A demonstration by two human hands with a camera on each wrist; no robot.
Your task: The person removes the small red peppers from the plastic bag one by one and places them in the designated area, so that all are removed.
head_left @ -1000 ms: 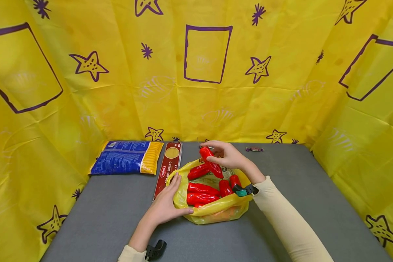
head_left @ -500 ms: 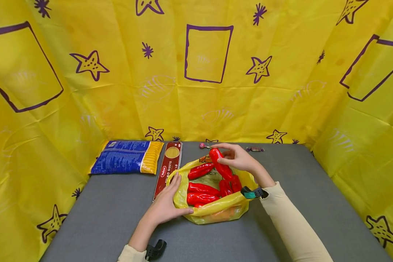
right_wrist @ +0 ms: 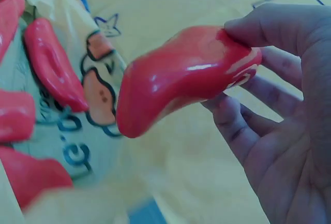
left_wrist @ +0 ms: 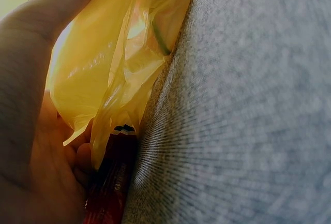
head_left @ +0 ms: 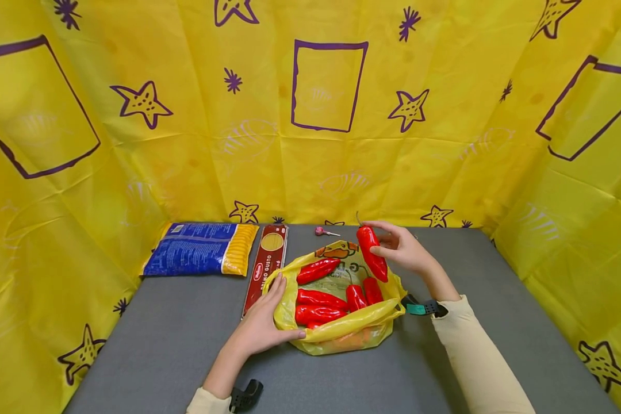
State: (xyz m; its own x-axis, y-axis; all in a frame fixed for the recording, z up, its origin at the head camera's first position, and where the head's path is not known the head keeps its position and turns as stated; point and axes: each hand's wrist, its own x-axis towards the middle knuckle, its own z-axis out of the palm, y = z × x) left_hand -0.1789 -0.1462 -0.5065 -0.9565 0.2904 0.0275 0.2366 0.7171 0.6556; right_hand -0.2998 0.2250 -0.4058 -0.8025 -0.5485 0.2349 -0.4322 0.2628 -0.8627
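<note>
While the yellow bag [head_left: 336, 333] is kept open on the grey table [head_left: 497, 322], one red pepper [head_left: 372, 253] is held above its far right edge.

Right hand: the right hand [head_left: 406, 247] is wrapped round the pepper, thumb on the near side, fingers behind it; the pepper is lifted off the bag, stem end up, tip pointing down toward the bag.

Left hand: the left hand [head_left: 261, 328] is laid on the bag's left rim, thumb pressed along the front fold, fingers stretched over the rim; the plastic is pinched between thumb and palm in the left wrist view.

Bag contents: other red peppers [head_left: 318, 305] are lying inside the bag, side by side.

Left of bag: a red pasta box [head_left: 266, 267] is touching the bag's left side; a blue and yellow packet [head_left: 202, 248] is lying just beyond it.

Back of table: a small pink lollipop [head_left: 323, 232] is lying near the backdrop, behind the bag.

Surround: yellow sheeting [head_left: 186, 144] with purple stars is hung round the table.
</note>
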